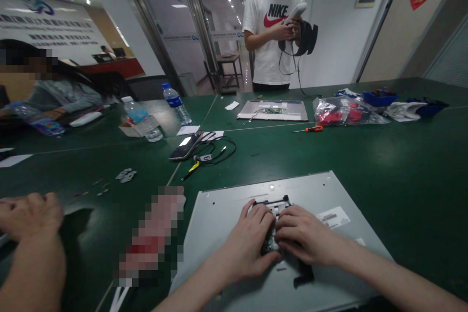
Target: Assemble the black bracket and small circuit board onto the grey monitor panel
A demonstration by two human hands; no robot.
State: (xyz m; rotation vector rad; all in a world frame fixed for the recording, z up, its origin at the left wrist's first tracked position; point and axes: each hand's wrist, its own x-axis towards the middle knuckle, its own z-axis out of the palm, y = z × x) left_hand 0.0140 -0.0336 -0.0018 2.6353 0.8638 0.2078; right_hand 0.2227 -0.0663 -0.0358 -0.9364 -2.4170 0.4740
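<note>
A large grey flat panel (226, 209), looking like the back of a display, lies on the table in front of me. Near its middle is a circuit board (270, 243) with black bracket pieces (303, 275) around it. My left hand (254, 236) is curled over the board's left side, thumb along the near edge. From the right, my right hand (305, 234) presses bent fingers together on the board's other side. Its fingertips, and whatever small part they may hold, are hidden.
Left of the panel lies a blurred-out object (149, 234); another person's hand (32, 214) rests farther left. Beyond are a phone (185, 147), a coiled cable (226, 153), bottles (177, 103), a screwdriver (312, 129), a second panel (252, 109) and plastic bags (345, 112). A person (274, 34) stands opposite.
</note>
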